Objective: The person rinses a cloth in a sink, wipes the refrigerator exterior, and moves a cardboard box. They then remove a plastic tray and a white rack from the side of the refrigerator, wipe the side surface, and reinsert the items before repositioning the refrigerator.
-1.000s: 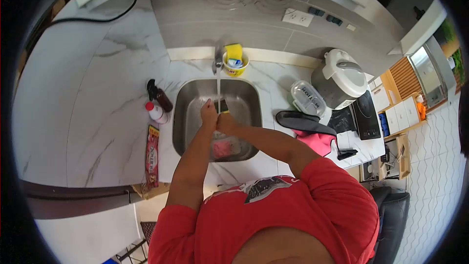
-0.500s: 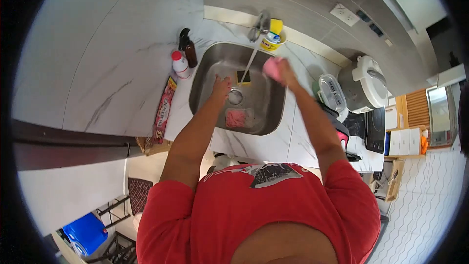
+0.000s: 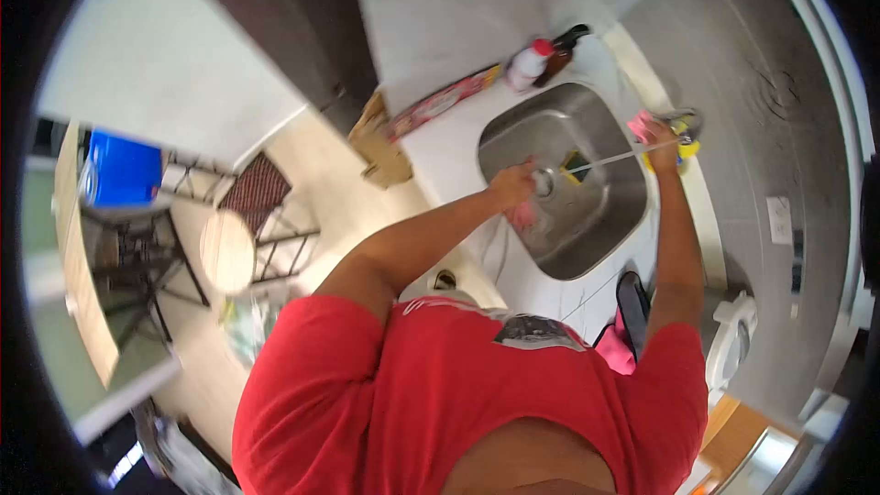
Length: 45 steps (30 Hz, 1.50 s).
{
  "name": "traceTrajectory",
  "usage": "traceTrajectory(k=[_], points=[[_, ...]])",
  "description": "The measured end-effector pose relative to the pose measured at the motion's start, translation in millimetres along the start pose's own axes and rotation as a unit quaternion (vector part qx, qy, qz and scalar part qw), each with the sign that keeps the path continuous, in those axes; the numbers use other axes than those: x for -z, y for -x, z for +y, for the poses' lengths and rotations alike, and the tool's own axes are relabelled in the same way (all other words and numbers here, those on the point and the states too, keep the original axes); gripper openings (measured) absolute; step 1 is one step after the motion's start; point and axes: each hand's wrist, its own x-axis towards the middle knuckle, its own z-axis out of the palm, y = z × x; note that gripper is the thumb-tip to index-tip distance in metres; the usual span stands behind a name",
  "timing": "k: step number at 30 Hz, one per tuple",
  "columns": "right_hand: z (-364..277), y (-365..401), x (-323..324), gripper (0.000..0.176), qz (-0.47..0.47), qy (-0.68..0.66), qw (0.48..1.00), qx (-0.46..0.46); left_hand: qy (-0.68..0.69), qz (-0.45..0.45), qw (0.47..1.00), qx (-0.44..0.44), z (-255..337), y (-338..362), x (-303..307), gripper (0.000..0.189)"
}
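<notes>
Apparently at the tap (image 3: 689,117) step, the right hand (image 3: 662,139) grips a pink item (image 3: 639,126) at the sink's (image 3: 626,197) two o'clock; any move there calls for firm hold beside running water (image 3: 612,159). The left hand (image 3: 514,186), nine o'clock: grip unclear. Inside the sink: sponge (image 3: 576,168) near centre, pink piece (image 3: 522,215) at eight. Yellow tub (image 3: 689,150), two o'clock, contents hidden.
</notes>
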Motion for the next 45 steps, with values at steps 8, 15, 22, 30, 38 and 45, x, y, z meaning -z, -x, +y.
traceTrajectory(k=[8,15,22,30,38,45], points=[[-140,144,112,0.024,0.377,0.244,0.883,-0.135,-0.084,0.000,0.996,0.007,78,53,-10,0.043],[-349,222,265,0.019,0.556,0.341,0.641,0.405,-0.149,0.101,0.978,-0.107,79,88,-53,0.047],[-285,195,309,0.019,0.639,0.502,0.575,0.092,-0.174,0.119,0.970,-0.118,70,118,-33,0.049],[-277,175,141,0.026,0.333,0.074,0.940,0.035,0.303,0.000,0.929,-0.212,112,180,61,0.062],[-485,86,-143,0.024,0.028,-0.194,0.978,0.078,0.273,0.028,0.952,-0.136,22,277,224,0.061],[-618,47,-274,0.024,-0.152,-0.309,0.934,0.098,0.151,0.255,0.944,-0.145,-63,346,331,0.044]])
